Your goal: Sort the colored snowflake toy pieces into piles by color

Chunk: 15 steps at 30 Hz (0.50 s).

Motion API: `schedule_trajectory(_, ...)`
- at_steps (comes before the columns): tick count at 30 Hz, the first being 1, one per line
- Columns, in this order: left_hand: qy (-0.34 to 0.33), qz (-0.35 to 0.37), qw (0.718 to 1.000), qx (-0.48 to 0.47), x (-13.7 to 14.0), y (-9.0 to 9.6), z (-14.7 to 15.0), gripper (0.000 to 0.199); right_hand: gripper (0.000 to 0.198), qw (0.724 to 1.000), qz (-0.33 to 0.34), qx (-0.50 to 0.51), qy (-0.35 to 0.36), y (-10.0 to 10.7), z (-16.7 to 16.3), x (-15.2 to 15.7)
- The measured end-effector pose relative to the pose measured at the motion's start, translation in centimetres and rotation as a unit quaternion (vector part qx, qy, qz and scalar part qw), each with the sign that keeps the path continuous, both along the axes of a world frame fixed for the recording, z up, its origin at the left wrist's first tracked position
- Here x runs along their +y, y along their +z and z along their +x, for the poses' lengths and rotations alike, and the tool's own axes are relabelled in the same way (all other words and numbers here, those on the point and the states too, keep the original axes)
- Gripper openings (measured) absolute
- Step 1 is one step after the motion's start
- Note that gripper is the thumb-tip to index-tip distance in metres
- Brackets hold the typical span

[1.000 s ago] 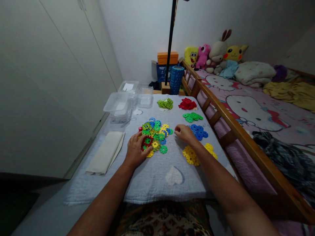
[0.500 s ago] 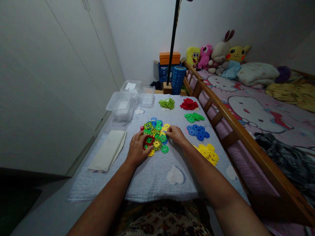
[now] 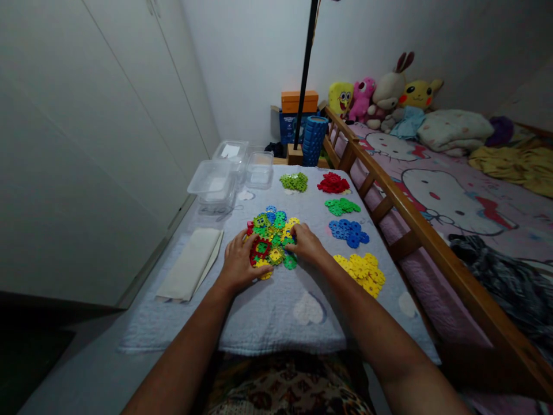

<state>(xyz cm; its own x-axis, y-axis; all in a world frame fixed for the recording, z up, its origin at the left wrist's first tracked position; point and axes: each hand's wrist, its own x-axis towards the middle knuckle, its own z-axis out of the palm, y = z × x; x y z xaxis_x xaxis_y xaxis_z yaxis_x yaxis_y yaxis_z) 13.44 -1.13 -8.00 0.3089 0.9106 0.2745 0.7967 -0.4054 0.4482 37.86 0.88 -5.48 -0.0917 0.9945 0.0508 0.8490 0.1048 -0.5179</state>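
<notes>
A mixed heap of interlocking plastic building pieces (image 3: pixel 275 235) lies mid-table: notched, flower-shaped discs in yellow, green and blue, plus red and lime square ones. My left hand (image 3: pixel 241 260) rests at the heap's left edge, thumb and fingers spread around a red square piece (image 3: pixel 260 248) and a yellow disc (image 3: pixel 264 270). At the right edge, my right hand (image 3: pixel 307 245) touches the discs with bent fingers, thumb and forefinger apart. Its other fingers are partly hidden. Single-colour piles lie beyond and to the right: lime (image 3: pixel 294 182), red (image 3: pixel 333 183), green (image 3: pixel 342 206), blue (image 3: pixel 349 231) and yellow (image 3: pixel 363 272).
Clear plastic containers (image 3: pixel 216 184) stand at the table's back left. A folded cream cloth (image 3: pixel 190 265) lies on the left of the pale blue tablecloth (image 3: pixel 263 323). A wooden bed rail (image 3: pixel 397 202) runs along the right side, and a black pole (image 3: pixel 305 75) rises behind.
My right thumb has moved down, away from the forefinger, at the heap's right edge. My left hand has shifted slightly, its fingers now wider around the red piece. The colour piles look the same.
</notes>
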Motion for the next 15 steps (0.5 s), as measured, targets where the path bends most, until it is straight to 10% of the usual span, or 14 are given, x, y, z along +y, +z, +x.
schedule_trajectory(15,0.016,-0.020,0.999,0.032,-0.8,-0.1,2.1,0.109,0.010,0.996,-0.036,0.079,-0.028,2.3,6.6,3.5)
